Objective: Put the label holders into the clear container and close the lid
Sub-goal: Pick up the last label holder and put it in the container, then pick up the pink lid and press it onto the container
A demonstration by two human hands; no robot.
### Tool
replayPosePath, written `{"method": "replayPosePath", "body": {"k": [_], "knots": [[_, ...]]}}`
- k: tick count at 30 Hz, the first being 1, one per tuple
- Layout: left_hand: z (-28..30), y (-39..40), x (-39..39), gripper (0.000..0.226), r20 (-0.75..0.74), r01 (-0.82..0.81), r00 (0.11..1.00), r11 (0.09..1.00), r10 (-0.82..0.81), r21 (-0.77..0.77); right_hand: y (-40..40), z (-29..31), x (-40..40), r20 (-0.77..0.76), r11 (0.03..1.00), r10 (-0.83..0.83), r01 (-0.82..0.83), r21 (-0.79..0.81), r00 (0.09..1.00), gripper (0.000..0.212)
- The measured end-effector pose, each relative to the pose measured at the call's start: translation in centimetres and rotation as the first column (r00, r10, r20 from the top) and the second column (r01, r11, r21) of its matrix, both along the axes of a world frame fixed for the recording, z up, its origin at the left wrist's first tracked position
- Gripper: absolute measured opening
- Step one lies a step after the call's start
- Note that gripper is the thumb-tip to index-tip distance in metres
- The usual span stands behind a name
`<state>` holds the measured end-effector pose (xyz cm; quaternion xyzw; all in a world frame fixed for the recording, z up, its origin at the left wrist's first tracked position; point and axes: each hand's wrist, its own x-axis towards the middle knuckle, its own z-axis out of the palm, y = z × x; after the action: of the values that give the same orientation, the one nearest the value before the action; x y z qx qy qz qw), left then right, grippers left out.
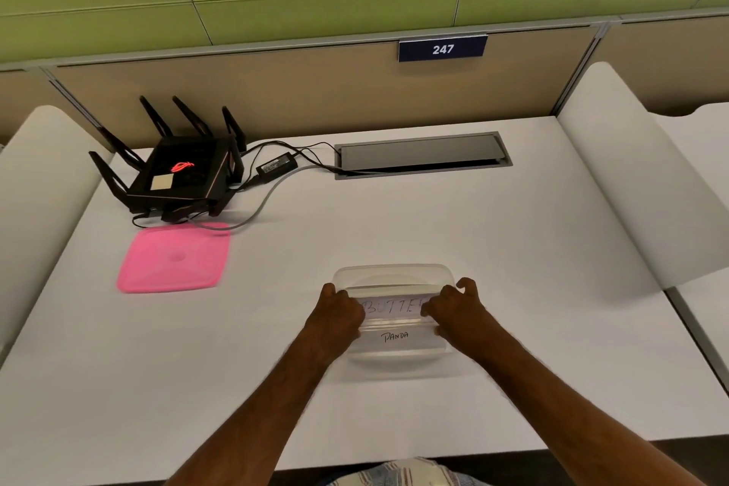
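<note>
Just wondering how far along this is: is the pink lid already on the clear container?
No, the pink lid lies flat on the desk beside the router, well apart from the clear container.

The left hand (340, 312) and right hand (453, 312) cover both ends of the upper label holder (392, 306), whose blurred lettering reads only "BUTTE". Fingertips hidden behind clear container (394, 274) rim. Both forearms are cut off by the bottom edge.
</note>
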<state>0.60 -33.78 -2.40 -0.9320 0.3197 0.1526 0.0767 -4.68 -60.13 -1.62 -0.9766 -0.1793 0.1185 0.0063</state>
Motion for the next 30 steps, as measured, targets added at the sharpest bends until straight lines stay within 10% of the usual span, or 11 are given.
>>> {"method": "replayPosePath", "body": {"k": [10, 30], "knots": [[2.4, 3.3, -0.3, 0.022, 0.146, -0.181, 0.931, 0.771, 0.335, -0.611, 3.4, 1.9, 2.5, 0.086, 0.931, -0.219, 0.182, 0.315, 0.972, 0.024], [-2.5, 19.3, 3.5, 0.081, -0.085, -0.677, 0.731, 0.704, 0.677, -0.216, 17.2, -0.8, 10.9, -0.016, 0.951, -0.081, 0.082, 0.300, 0.997, 0.076]]}}
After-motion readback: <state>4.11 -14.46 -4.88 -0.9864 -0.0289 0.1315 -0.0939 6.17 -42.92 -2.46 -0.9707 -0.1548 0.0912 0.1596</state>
